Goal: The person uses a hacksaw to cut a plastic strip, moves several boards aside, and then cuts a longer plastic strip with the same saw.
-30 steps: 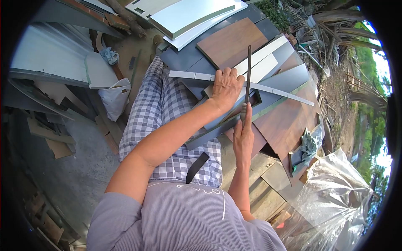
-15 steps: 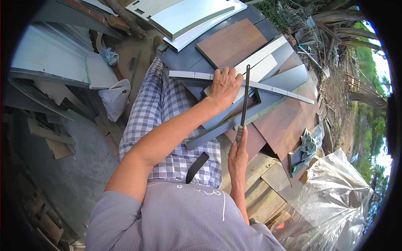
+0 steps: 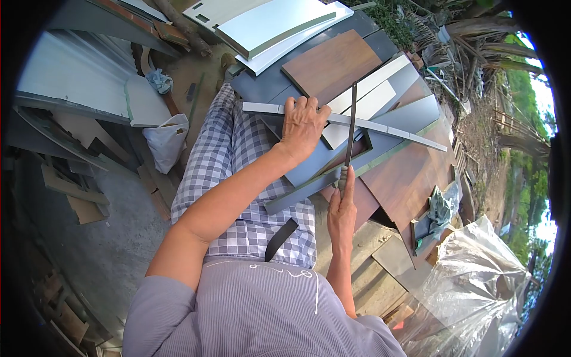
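Observation:
My left hand (image 3: 304, 126) is closed over a long, narrow light-grey strip (image 3: 395, 131) with dark lines across it at intervals. The strip lies slantwise over a stack of boards. In my right hand (image 3: 342, 205) is the handle of a slim dark saw (image 3: 352, 128), its long narrow blade pointing away from me. The blade crosses the strip just right of my left hand. Beneath them lie a grey board (image 3: 410, 110) and a grey bar (image 3: 297, 196) that reaches back to my lap.
Brown panels (image 3: 333, 59) and white panels (image 3: 276, 27) are piled ahead. Crumpled clear plastic sheeting (image 3: 476, 273) is at the right. On the left are a white plastic bag (image 3: 166, 143), large white panels (image 3: 77, 77) and wood offcuts (image 3: 74, 184).
My left hand has slid left along the strip, away from the saw. The saw and my right hand have moved slightly forward, away from my body.

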Tool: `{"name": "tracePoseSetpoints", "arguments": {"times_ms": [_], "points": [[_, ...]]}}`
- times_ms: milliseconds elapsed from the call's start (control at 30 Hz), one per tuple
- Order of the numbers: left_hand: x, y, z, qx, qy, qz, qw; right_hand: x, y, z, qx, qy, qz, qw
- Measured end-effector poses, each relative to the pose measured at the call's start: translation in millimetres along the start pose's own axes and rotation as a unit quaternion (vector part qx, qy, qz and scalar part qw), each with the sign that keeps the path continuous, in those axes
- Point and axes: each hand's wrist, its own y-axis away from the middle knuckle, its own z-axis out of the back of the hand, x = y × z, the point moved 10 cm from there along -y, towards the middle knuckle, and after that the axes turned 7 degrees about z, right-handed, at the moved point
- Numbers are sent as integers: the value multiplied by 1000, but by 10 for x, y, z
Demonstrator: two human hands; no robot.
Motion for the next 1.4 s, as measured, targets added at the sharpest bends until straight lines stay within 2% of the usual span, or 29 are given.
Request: {"name": "tracePoseSetpoints", "arguments": {"times_ms": [100, 167, 300, 400, 467, 600, 667, 833, 900, 967, 1067, 1133, 1267, 1400], "points": [[7, 0, -14, 2, -3, 4, 1000, -116, 157, -51, -3, 3, -2, 1000], [8, 2, 0, 0, 15, 3, 1000, -188, 271, -35, -43, 32, 48, 997], [10, 7, -11, -2, 14, 7, 1000, -145, 247, -16, -56, 49, 75, 994], [2, 4, -3, -4, 5, 5, 1000, 107, -26, 25, -27, 23, 54, 998], [0, 11, 13, -14, 12, 2, 1000, 76, -158, 1, 9, 3, -11, 1000], [-1, 15, 23, -13, 23, 0, 1000, -36, -88, -25, 14, 5, -21, 1000], [4, 5, 4, 1, 20, 2, 1000, -54, 77, 5, -28, 16, 51, 998], [-7, 4, -40, 21, 7, 3, 1000, -73, 224, -17, -47, 42, 60, 996], [-18, 6, -8, -2, 7, -1, 1000, 27, 121, -3, -51, 41, 75, 995], [-14, 7, -19, -7, 3, 0, 1000, 72, -46, -7, -10, 18, 20, 1000], [2, 8, -14, -4, -10, 0, 1000, 142, -186, 42, -29, 21, 62, 997], [-4, -1, -7, 4, -14, 0, 1000, 83, -136, 32, -10, 15, 22, 1000], [-29, 23, 0, -7, 9, -1, 1000, -125, 188, -1, -34, 40, 58, 997], [-20, 1, 11, -6, -17, -4, 1000, -57, 167, -3, -58, 48, 94, 993]]}}
